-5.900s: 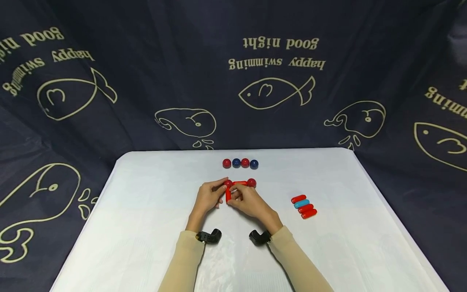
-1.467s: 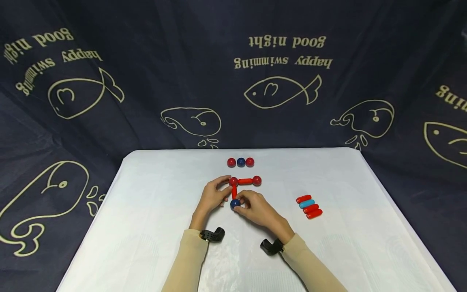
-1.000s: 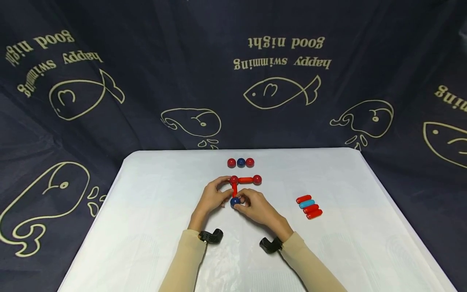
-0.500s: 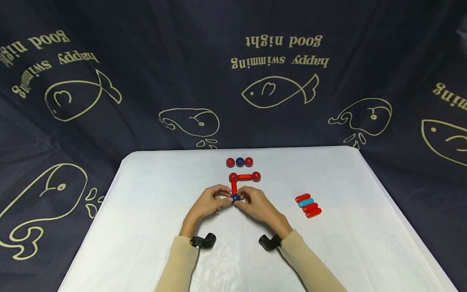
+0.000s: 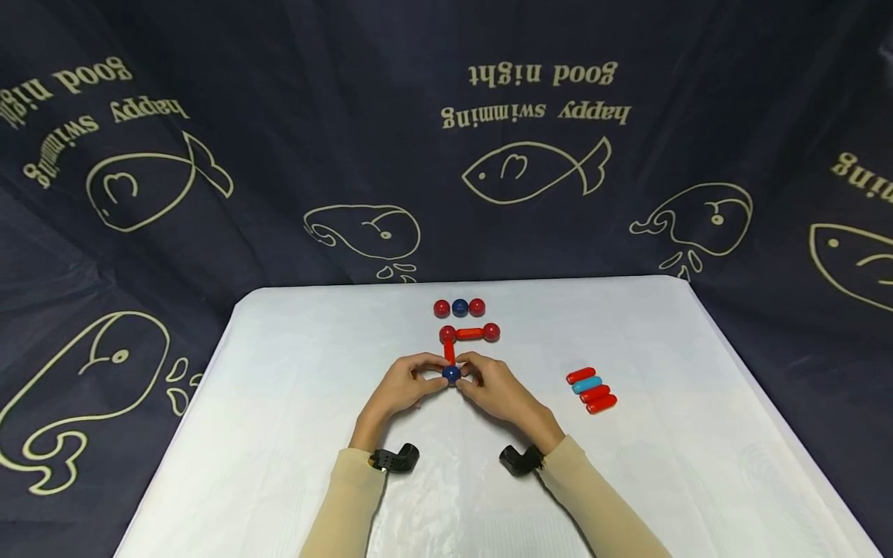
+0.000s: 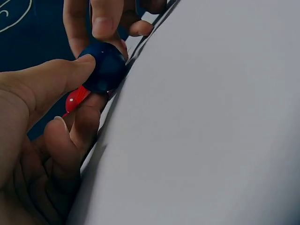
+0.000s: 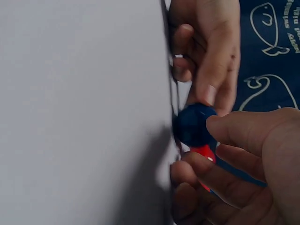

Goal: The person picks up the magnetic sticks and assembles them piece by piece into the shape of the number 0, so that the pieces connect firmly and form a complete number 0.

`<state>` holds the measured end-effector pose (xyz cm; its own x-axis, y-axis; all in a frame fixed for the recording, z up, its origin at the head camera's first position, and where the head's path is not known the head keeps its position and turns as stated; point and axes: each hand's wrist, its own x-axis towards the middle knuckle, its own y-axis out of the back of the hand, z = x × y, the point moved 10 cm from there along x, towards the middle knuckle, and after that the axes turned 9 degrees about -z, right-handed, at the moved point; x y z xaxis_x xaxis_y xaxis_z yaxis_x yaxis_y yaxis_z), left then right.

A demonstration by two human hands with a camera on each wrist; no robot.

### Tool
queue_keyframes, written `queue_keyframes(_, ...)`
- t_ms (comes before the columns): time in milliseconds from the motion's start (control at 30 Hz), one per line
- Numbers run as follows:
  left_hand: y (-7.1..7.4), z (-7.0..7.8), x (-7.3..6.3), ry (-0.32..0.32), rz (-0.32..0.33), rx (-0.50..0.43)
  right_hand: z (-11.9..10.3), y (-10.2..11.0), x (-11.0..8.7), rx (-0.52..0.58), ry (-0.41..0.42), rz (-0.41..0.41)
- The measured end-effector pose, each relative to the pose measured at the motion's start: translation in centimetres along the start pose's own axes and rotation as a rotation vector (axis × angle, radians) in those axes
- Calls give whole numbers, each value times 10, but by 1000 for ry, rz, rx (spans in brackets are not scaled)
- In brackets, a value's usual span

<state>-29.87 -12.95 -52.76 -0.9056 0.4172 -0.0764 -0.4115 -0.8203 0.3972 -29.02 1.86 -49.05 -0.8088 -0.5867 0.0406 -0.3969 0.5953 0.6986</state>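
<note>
A shiny dark blue ball (image 5: 451, 375) sits at the near end of a red rod (image 5: 449, 353). My left hand (image 5: 405, 385) pinches this ball from the left with thumb and fingers. From the other side, my right hand (image 5: 501, 390) pinches the same ball. The rod runs away from me to a red corner ball (image 5: 447, 335); a second red rod (image 5: 470, 334) leads right from there to another red ball (image 5: 491, 332). Both wrist views show the blue ball (image 6: 104, 68) between the two hands, the red rod (image 7: 202, 153) partly hidden behind fingers.
Behind the joined pieces, a red ball (image 5: 442, 308), a blue ball (image 5: 460, 308) and another red ball (image 5: 477, 308) stand in a row. Several loose rods lie to the right, among them a light blue rod (image 5: 587, 384). A dark printed cloth (image 5: 537, 232) hangs behind the white table (image 5: 293, 372).
A blue ball left the back row and now sits on the near rod's end. My left hand came down from the corner ball and rod to the blue ball. The joined pieces slid slightly away.
</note>
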Motion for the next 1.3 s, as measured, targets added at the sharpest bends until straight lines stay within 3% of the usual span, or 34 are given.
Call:
queue_keyframes(233, 0, 1, 0, 8, 6, -16, 13, 33, -24, -64, -75, -17)
queue_keyframes(533, 1, -3, 3, 21, 12, -23, 55, 98, -70, -165, -138, 22)
queue_keyframes(700, 1, -5, 3, 27, 13, -37, 76, 122, -87, -185, -188, 11)
queue_keyframes(967, 1, -2, 0, 12, 13, 6, 108, 131, -99, -184, -270, 4)
queue_keyframes(1300, 1, -3, -1, 28, 36, -3, 122, 130, -94, -177, -284, 44)
